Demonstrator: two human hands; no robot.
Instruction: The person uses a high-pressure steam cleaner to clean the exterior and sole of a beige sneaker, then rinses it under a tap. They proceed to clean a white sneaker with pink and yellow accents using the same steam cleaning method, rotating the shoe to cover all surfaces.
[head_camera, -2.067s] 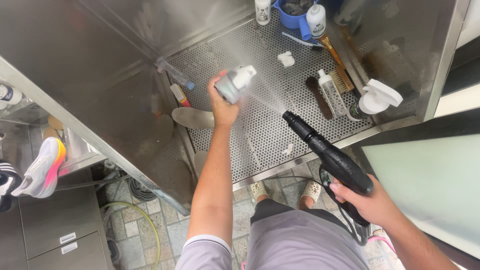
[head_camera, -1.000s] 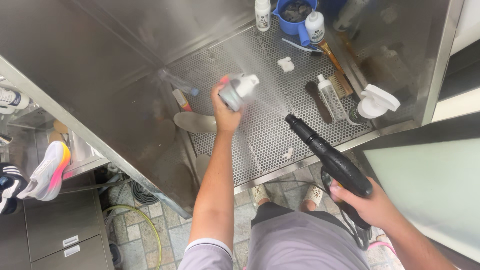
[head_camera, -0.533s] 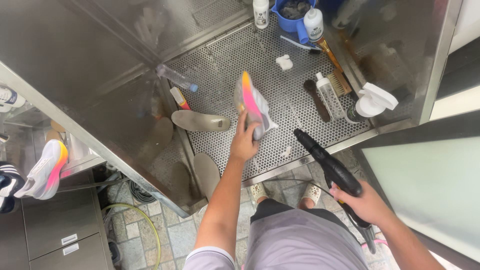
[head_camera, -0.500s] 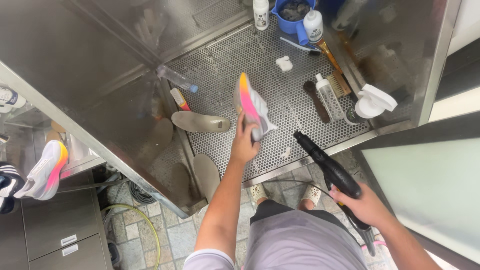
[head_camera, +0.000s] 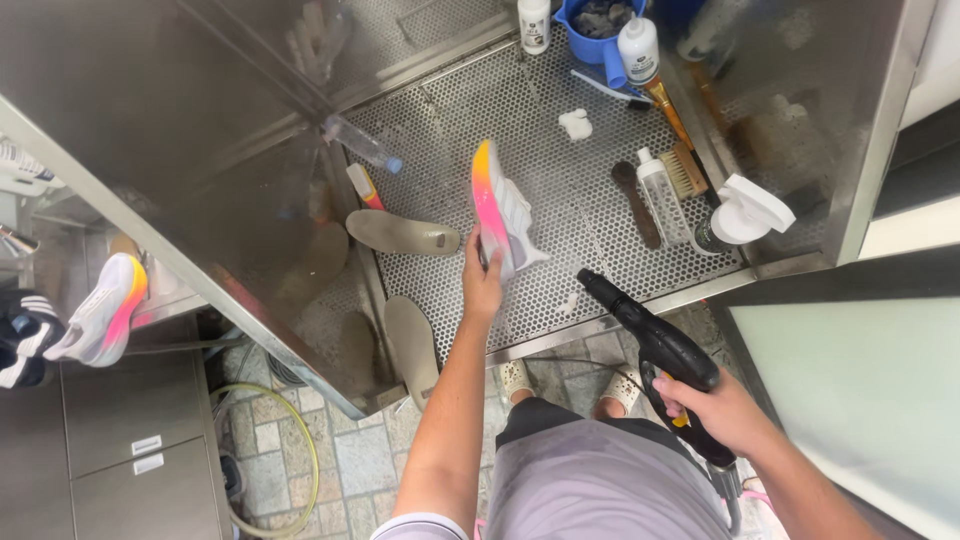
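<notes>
A person stands at a stainless steel wash booth (head_camera: 200, 110) with smooth, shiny walls and a perforated metal floor (head_camera: 560, 200). The left hand (head_camera: 482, 280) is clamped around the heel of a white sneaker (head_camera: 497, 212) with a pink-to-orange sole, holding it on edge above the middle of the perforated floor, sole facing left. The right hand (head_camera: 718, 408) is closed around the grip of a black spray gun (head_camera: 655, 345), near and to the right of the shoe, its nozzle pointing up toward it. Two beige insoles lie to the left: one (head_camera: 400, 232) flat on the floor, one (head_camera: 410, 345) leaning at the near edge. Far right sit a blue tub (head_camera: 600, 30), white bottles (head_camera: 638, 48), brushes (head_camera: 685, 165) and a white spray bottle (head_camera: 745, 210). A matching sneaker (head_camera: 105, 310) rests on a shelf at far left.
</notes>
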